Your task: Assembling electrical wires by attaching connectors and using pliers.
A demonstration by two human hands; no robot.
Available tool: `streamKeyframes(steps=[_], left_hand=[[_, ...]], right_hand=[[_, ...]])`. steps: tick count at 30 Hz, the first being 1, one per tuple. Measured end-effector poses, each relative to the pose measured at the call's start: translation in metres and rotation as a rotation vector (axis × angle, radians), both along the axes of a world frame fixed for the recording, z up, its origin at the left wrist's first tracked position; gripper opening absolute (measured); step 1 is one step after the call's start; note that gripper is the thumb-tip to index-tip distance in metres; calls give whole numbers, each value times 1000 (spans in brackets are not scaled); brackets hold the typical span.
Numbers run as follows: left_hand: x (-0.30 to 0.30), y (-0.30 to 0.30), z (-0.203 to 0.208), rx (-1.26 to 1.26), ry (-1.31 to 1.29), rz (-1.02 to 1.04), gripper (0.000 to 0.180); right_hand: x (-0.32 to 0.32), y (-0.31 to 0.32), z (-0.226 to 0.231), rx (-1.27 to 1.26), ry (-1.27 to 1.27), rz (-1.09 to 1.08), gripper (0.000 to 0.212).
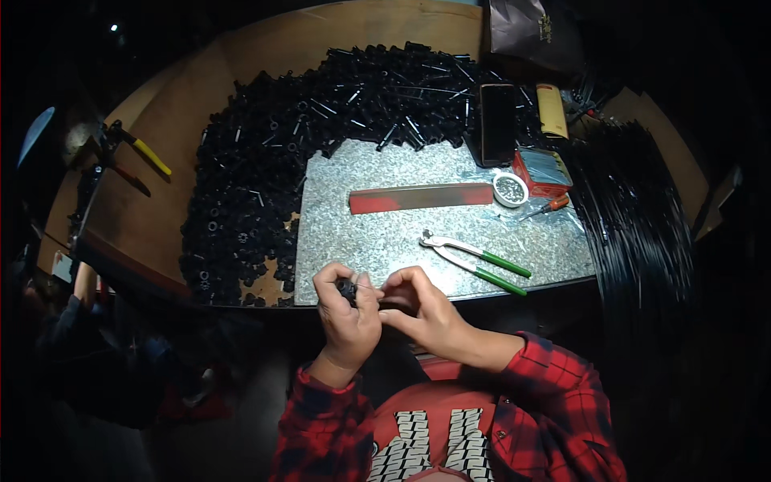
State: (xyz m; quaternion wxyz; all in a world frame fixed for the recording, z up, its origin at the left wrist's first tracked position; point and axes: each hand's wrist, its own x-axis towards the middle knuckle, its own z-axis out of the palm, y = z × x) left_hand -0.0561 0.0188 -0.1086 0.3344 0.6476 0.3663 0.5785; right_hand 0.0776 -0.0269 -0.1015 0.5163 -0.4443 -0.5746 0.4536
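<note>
My left hand [347, 321] is closed around a small black cylindrical part [346, 289], whose end shows between the thumb and curled forefinger. Close against it on the right, my right hand [434, 317] has its thumb and fingers bent in a pinch. A thin strand seems to run near the fingertips; what the right hand pinches is too small to make out. Both hands are just off the near edge of a speckled grey board [345, 241]. Beyond them on the board lie end-cutting pincers [502, 263] with green handles, jaws toward the left.
A heap of black parts [321, 108] fills the back and left. On the board are a red-and-grey bar [422, 198], a white cup [510, 201] of tiny pieces and an orange-handled screwdriver [556, 204]. A phone [498, 124], a red box [546, 189] and black rods [634, 213] are right.
</note>
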Motion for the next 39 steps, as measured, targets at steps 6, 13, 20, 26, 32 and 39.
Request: streamKeyframes(steps=[6, 13, 20, 26, 32, 39], left_hand=[[-9, -1, -4, -151, -264, -139, 21], [-20, -1, -28, -260, -282, -307, 7], [-7, -33, -3, -258, -167, -367, 8], [-3, -50, 17, -14, 13, -382, 7], [9, -62, 26, -56, 27, -416, 6], [11, -66, 24, -20, 29, -498, 13]], right_hand=[[72, -14, 18, 352, -953, -165, 42], [123, -21, 2, 214, -1382, -223, 28], [133, -22, -5, 279, -1420, -229, 23], [120, -48, 18, 196, -695, -244, 15], [113, -76, 57, -7, -575, -155, 31], [132, -83, 70, 500, -880, -156, 31]])
